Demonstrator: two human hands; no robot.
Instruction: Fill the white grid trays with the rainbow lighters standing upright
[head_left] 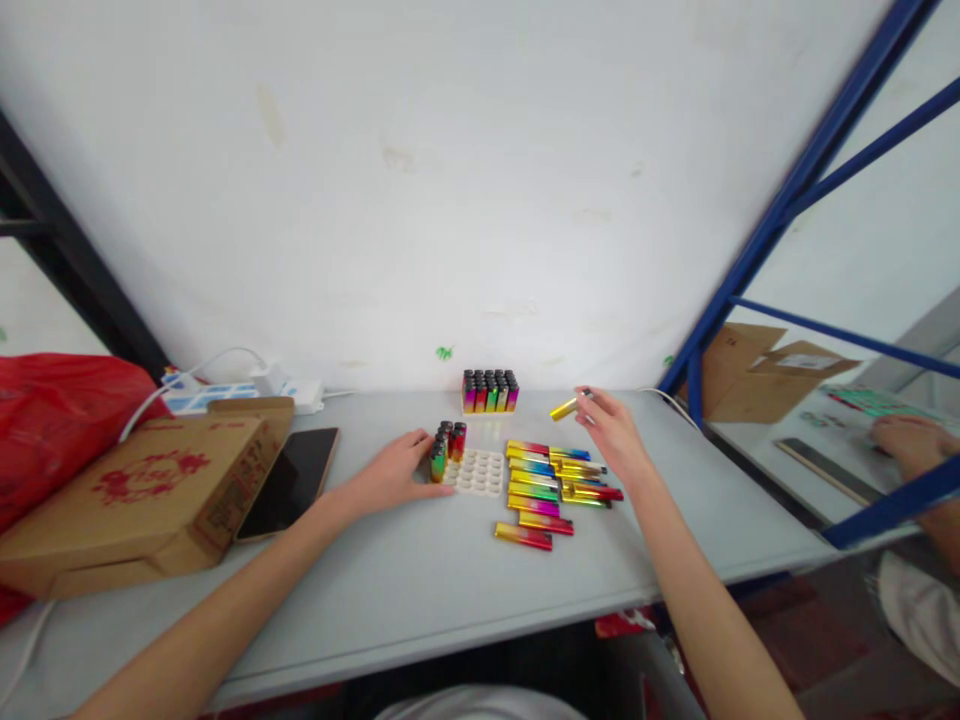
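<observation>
A white tray with round holes lies on the grey table, several lighters upright at its left end. My left hand rests beside that end, thumb along the front edge and fingers apart, near the upright lighters. Raised above the table, my right hand pinches a gold lighter by its dark top end. Loose coloured lighters lie flat in two rough columns right of the tray. Behind, against the wall, stands a block of upright lighters in rows.
A cardboard box, a dark phone or tablet, a red bag and a power strip are at the left. Blue frame bars rise at the right. Beyond them are an open carton and another person's hand.
</observation>
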